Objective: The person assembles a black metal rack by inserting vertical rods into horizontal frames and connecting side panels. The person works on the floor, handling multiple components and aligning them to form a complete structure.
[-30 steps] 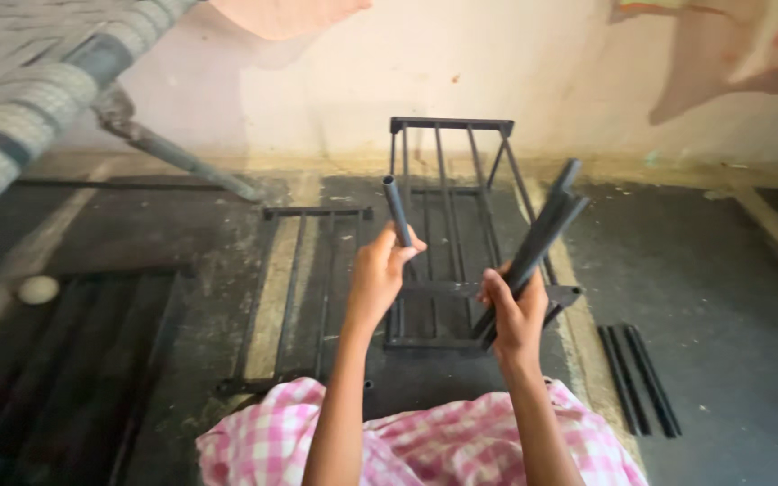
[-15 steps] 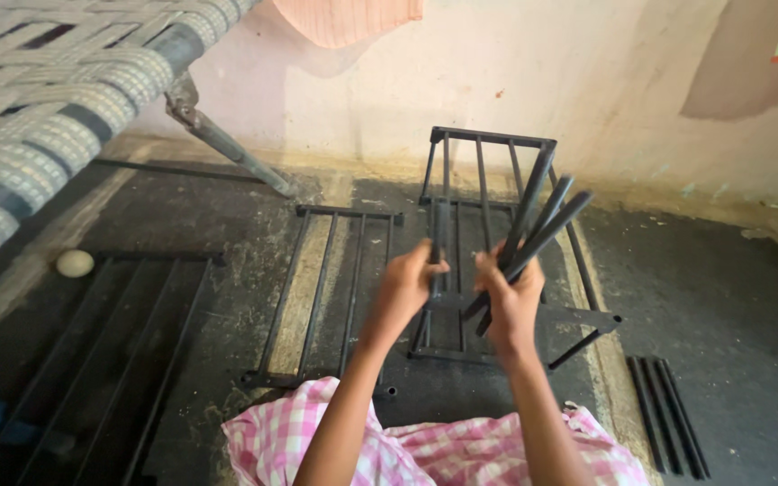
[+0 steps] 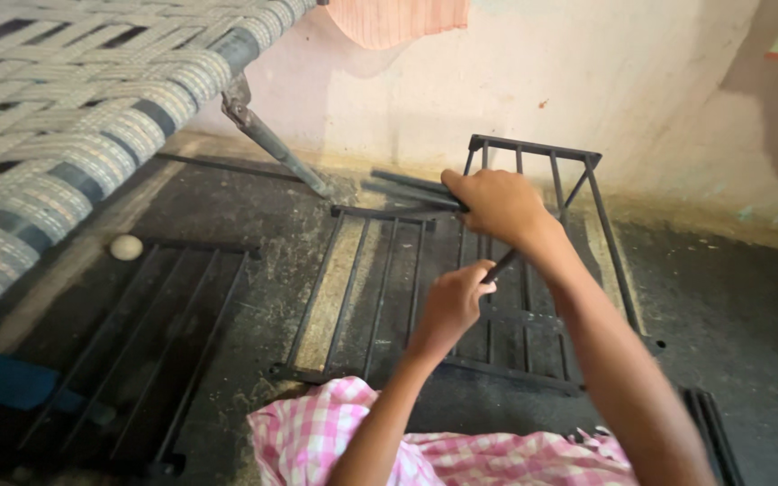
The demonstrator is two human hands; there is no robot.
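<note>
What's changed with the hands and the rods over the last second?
The right hand has swung its bundle of dark metal rods from upright down and leftward, now crossing above the left hand, which has lowered its single dark rod. The black metal rack frame stays put.

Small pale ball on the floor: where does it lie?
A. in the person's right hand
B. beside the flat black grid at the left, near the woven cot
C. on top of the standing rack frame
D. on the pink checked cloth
B: the ball rests on the floor at the corner of the flat grid below the woven cot, away from both hands.
</note>
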